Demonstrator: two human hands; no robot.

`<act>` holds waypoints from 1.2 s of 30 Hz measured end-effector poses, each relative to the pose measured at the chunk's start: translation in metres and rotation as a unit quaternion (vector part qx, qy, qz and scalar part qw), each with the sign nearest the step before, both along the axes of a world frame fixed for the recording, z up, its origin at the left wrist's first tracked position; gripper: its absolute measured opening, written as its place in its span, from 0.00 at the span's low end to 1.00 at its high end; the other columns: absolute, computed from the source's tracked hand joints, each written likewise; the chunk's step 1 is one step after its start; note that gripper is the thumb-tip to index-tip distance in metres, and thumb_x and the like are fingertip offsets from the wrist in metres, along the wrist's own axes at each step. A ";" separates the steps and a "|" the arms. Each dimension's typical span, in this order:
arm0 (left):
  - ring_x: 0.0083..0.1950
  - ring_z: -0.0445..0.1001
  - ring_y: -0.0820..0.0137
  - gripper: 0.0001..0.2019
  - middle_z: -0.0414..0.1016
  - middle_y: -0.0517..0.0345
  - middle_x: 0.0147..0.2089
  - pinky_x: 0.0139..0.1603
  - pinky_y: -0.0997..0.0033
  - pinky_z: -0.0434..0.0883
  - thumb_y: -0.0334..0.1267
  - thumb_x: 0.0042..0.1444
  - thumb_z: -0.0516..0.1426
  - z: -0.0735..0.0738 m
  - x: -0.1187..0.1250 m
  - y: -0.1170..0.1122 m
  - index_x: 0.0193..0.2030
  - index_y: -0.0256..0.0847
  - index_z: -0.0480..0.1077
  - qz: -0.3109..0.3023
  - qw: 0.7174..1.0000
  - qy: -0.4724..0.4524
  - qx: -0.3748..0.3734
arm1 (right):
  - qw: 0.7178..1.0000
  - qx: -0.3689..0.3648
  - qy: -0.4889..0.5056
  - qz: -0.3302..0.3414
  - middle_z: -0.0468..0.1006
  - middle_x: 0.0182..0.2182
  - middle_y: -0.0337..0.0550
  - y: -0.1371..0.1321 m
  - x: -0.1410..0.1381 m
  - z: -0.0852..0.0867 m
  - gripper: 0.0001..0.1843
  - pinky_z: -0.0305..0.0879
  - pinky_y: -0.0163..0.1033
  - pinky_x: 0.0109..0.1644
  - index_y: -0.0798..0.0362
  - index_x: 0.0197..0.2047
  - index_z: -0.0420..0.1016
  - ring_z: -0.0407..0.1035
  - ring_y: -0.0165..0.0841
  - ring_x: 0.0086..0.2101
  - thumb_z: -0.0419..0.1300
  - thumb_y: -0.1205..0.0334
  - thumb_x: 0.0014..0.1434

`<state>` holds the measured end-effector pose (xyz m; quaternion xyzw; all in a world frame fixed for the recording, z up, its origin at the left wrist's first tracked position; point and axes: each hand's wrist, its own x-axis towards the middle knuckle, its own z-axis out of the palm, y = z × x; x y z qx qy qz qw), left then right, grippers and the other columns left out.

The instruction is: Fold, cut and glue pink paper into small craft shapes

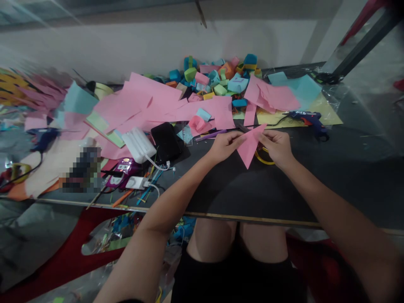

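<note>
A pink sheet of paper (249, 148), folded to a triangle with one point facing down, is held up above the dark table (240, 189). My left hand (227, 145) pinches its left corner. At its upper right edge, the fingers of my right hand (277, 146) are closed on the paper. Behind the paper and my right hand lie scissors with yellow handles (264, 156), partly covered. A purple pen (211, 135) rests just left of my left hand.
Pink paper sheets (154, 94) and small coloured paper boxes (221, 80) crowd the back. A blue glue gun (311, 120) lies at right. A white power bank (139, 145), a black phone (166, 142) and a purple device (121, 172) lie at left.
</note>
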<state>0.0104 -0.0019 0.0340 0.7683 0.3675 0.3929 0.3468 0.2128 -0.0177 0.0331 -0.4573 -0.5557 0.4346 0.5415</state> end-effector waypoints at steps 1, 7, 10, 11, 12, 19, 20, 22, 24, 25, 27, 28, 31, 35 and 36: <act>0.29 0.64 0.75 0.19 0.69 0.61 0.27 0.30 0.72 0.63 0.52 0.67 0.54 0.001 0.001 -0.001 0.32 0.40 0.71 0.001 1.000 0.000 -0.003 | 1.000 0.003 0.000 0.000 0.76 0.22 0.37 -0.001 -0.001 0.001 0.22 0.65 0.36 0.23 0.49 0.27 0.82 0.65 0.27 0.20 0.72 0.38 0.48; 0.25 0.55 0.76 0.24 0.58 0.65 0.22 0.28 0.71 0.57 0.54 0.65 0.53 0.008 0.002 -0.004 0.22 0.41 0.60 -0.034 0.999 0.000 -0.039 | 0.998 0.013 0.031 -0.043 0.80 0.26 0.38 -0.005 -0.004 0.006 0.21 0.67 0.35 0.24 0.47 0.31 0.85 0.68 0.27 0.22 0.74 0.38 0.46; 0.25 0.55 0.76 0.24 0.58 0.64 0.22 0.27 0.71 0.56 0.56 0.65 0.53 0.008 0.001 -0.004 0.23 0.41 0.61 -0.027 0.999 0.002 -0.042 | 0.998 0.012 0.030 -0.053 0.79 0.24 0.37 -0.004 -0.003 0.006 0.21 0.67 0.35 0.23 0.47 0.31 0.86 0.67 0.27 0.21 0.73 0.38 0.47; 0.25 0.55 0.76 0.25 0.58 0.64 0.22 0.26 0.71 0.55 0.56 0.64 0.53 0.008 0.001 -0.004 0.23 0.41 0.60 -0.024 0.999 0.000 -0.044 | 0.998 0.012 0.030 -0.055 0.79 0.23 0.37 -0.003 -0.003 0.005 0.21 0.67 0.36 0.23 0.47 0.31 0.86 0.67 0.28 0.20 0.73 0.38 0.48; 0.25 0.55 0.77 0.25 0.57 0.65 0.22 0.26 0.71 0.55 0.56 0.64 0.53 0.008 0.001 -0.004 0.23 0.41 0.60 -0.022 0.999 -0.001 -0.046 | 0.998 0.012 0.031 -0.055 0.79 0.23 0.37 -0.003 -0.003 0.004 0.20 0.67 0.36 0.23 0.47 0.32 0.86 0.68 0.28 0.20 0.72 0.38 0.49; 0.23 0.71 0.77 0.22 0.67 0.63 0.22 0.23 0.75 0.62 0.56 0.64 0.56 0.005 0.001 -0.004 0.28 0.40 0.67 -0.072 0.985 -0.009 -0.155 | 0.998 0.016 0.021 -0.061 0.80 0.24 0.37 -0.005 -0.002 0.006 0.19 0.69 0.38 0.25 0.46 0.34 0.87 0.70 0.29 0.22 0.71 0.38 0.51; 0.23 0.73 0.77 0.21 0.70 0.62 0.23 0.23 0.76 0.65 0.56 0.63 0.57 0.005 0.001 -0.004 0.29 0.40 0.68 -0.093 0.979 -0.011 -0.182 | 0.998 0.019 0.017 -0.058 0.81 0.25 0.37 -0.006 -0.002 0.007 0.19 0.70 0.38 0.27 0.46 0.34 0.87 0.71 0.29 0.23 0.72 0.39 0.51; 0.23 0.73 0.77 0.22 0.71 0.62 0.24 0.25 0.76 0.69 0.57 0.61 0.59 0.003 0.002 -0.003 0.28 0.39 0.67 -0.127 0.969 -0.013 -0.212 | 0.998 0.025 0.018 -0.047 0.83 0.28 0.38 -0.007 -0.003 0.008 0.20 0.73 0.39 0.30 0.45 0.37 0.87 0.74 0.31 0.26 0.72 0.39 0.50; 0.23 0.73 0.77 0.23 0.69 0.63 0.23 0.26 0.76 0.70 0.57 0.59 0.61 0.003 0.002 -0.003 0.27 0.39 0.66 -0.141 0.966 -0.015 -0.217 | 0.999 0.026 0.025 -0.034 0.84 0.30 0.39 -0.007 -0.004 0.008 0.22 0.77 0.42 0.35 0.45 0.42 0.86 0.77 0.34 0.29 0.73 0.40 0.50; 0.23 0.73 0.77 0.23 0.69 0.63 0.23 0.27 0.75 0.70 0.57 0.58 0.61 0.004 0.002 -0.003 0.26 0.39 0.65 -0.143 0.965 -0.017 -0.218 | 0.999 0.025 0.028 -0.031 0.84 0.30 0.39 -0.008 -0.004 0.008 0.24 0.78 0.44 0.37 0.45 0.45 0.85 0.79 0.35 0.30 0.73 0.39 0.50; 0.24 0.72 0.77 0.23 0.68 0.63 0.23 0.27 0.75 0.70 0.58 0.57 0.62 0.006 0.002 -0.004 0.27 0.39 0.66 -0.153 0.962 -0.021 -0.224 | 0.999 0.024 0.026 -0.035 0.84 0.28 0.39 -0.010 -0.005 0.009 0.28 0.79 0.46 0.40 0.45 0.50 0.83 0.80 0.38 0.31 0.73 0.39 0.50; 0.24 0.71 0.77 0.23 0.68 0.63 0.23 0.26 0.75 0.68 0.58 0.57 0.62 0.008 0.002 -0.005 0.26 0.40 0.65 -0.166 0.960 -0.020 -0.226 | 0.999 0.026 0.022 -0.039 0.85 0.28 0.39 -0.011 -0.005 0.010 0.29 0.79 0.47 0.41 0.44 0.52 0.82 0.80 0.38 0.32 0.73 0.40 0.50; 0.22 0.59 0.79 0.28 0.57 0.67 0.21 0.24 0.74 0.59 0.61 0.58 0.60 0.012 0.005 -0.009 0.21 0.41 0.58 -0.196 0.962 -0.016 -0.191 | 0.998 0.045 -0.008 -0.039 0.85 0.29 0.38 -0.015 -0.007 0.011 0.29 0.80 0.49 0.44 0.43 0.54 0.81 0.81 0.40 0.34 0.73 0.43 0.51; 0.24 0.48 0.78 0.33 0.47 0.67 0.22 0.25 0.71 0.49 0.69 0.59 0.54 0.008 0.013 -0.013 0.20 0.42 0.51 -0.104 0.987 -0.041 -0.117 | 0.998 0.056 -0.028 -0.007 0.86 0.35 0.40 -0.018 -0.011 0.010 0.30 0.79 0.47 0.44 0.43 0.57 0.80 0.81 0.39 0.37 0.72 0.43 0.53; 0.24 0.48 0.78 0.33 0.48 0.66 0.22 0.26 0.70 0.49 0.70 0.58 0.53 0.006 0.014 -0.013 0.20 0.42 0.52 -0.072 0.990 -0.050 -0.110 | 0.998 0.050 -0.024 -0.001 0.86 0.35 0.40 -0.018 -0.011 0.010 0.30 0.79 0.45 0.42 0.44 0.56 0.80 0.80 0.37 0.36 0.71 0.41 0.53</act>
